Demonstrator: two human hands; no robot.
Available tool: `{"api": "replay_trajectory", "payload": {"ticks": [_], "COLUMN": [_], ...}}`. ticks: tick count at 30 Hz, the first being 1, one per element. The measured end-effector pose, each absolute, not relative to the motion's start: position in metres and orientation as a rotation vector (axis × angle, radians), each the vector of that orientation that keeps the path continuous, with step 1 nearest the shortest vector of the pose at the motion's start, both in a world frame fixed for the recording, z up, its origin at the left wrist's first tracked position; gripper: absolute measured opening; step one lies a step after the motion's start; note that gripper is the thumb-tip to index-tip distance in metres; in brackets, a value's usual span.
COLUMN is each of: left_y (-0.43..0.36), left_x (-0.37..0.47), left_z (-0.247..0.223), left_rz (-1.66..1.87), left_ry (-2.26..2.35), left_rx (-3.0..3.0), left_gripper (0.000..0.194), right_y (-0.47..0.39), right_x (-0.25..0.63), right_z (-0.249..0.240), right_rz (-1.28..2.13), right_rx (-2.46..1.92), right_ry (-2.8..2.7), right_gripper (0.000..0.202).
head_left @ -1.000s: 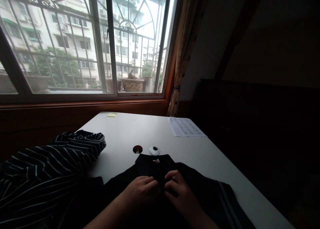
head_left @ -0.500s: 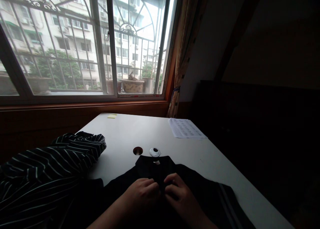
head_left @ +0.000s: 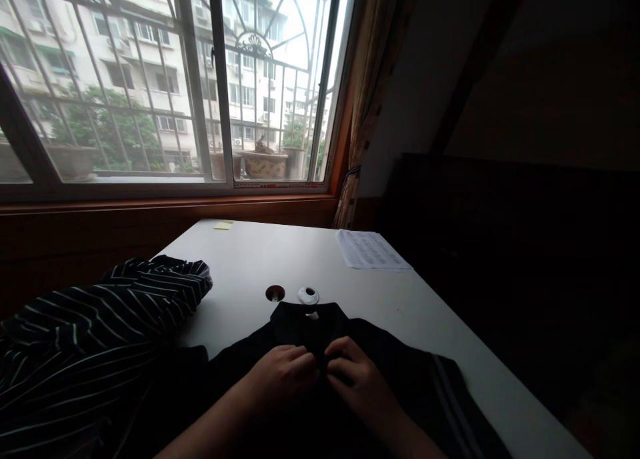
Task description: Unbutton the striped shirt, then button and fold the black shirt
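A black collared garment [head_left: 390, 359] lies spread on the white table, its collar pointing toward the window and two grey stripes on its right sleeve. Both hands are at its front, just below the collar. My left hand [head_left: 287, 375] is closed with its fingers curled against the dark cloth. Close beside it, my right hand [head_left: 357, 379] has thumb and fingers bent together on the same cloth. The fabric between the fingertips is too dark to make out in detail.
A striped black garment [head_left: 115, 312] is heaped at the left. Beyond the collar are a round hole [head_left: 275, 293] and a white round cover [head_left: 308, 295] on the table [head_left: 260, 252]. Printed papers [head_left: 373, 249] and a yellow note [head_left: 223, 225] lie farther back, below the window.
The whole view has shifted slightly, so the table and garments sit a little higher in the picture. Both hands keep nearly the same pose at the garment's front.
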State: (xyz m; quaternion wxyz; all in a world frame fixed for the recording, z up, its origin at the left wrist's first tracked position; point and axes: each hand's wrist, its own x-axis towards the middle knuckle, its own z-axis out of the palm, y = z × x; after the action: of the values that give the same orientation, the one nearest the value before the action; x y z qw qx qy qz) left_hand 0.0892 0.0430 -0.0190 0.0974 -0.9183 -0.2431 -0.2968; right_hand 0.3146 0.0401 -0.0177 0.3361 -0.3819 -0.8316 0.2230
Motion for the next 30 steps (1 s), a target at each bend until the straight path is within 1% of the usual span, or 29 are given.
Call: {"api": "replay_trajectory", "payload": {"ticks": [10,16,19,27,30], "left_y": [0.0438,0.0417,0.0415,0.0404,0.0401], "left_x": [0.0873,0.0857,0.0848,0.0824,0.0824], "left_z": [-0.0252,-0.0201,-0.0193,-0.0209,-0.0209], "left_rz": [-0.855,-0.686,-0.658,-0.702,-0.705], "left_ry": [-0.816,-0.754,-0.735,-0.834,-0.882], "left_rx": [-2.758,-2.702,-2.692,-2.807,-2.871], "left_gripper": [0.026,0.026,0.027,0.017,0.013], "right_y": [0.0385,0.0369,0.0357,0.0351,0.0367], "right_x": [0.3136,0.3120,0.3112,0.3109,0.3112], "right_z": [-0.0151,-0.0152,-0.0123,-0.0104,-0.0116], "right_rz": [0.540,0.473,0.486,0.485,0.572], "right_rx": [-0.957,-1.073,-1.095,-1.134,-1.126], "right_ry": [-2.179,-2.130,-2.117,-2.119,-2.158], "right_gripper": [0.011,0.008,0.010,0.009,0.007]}}
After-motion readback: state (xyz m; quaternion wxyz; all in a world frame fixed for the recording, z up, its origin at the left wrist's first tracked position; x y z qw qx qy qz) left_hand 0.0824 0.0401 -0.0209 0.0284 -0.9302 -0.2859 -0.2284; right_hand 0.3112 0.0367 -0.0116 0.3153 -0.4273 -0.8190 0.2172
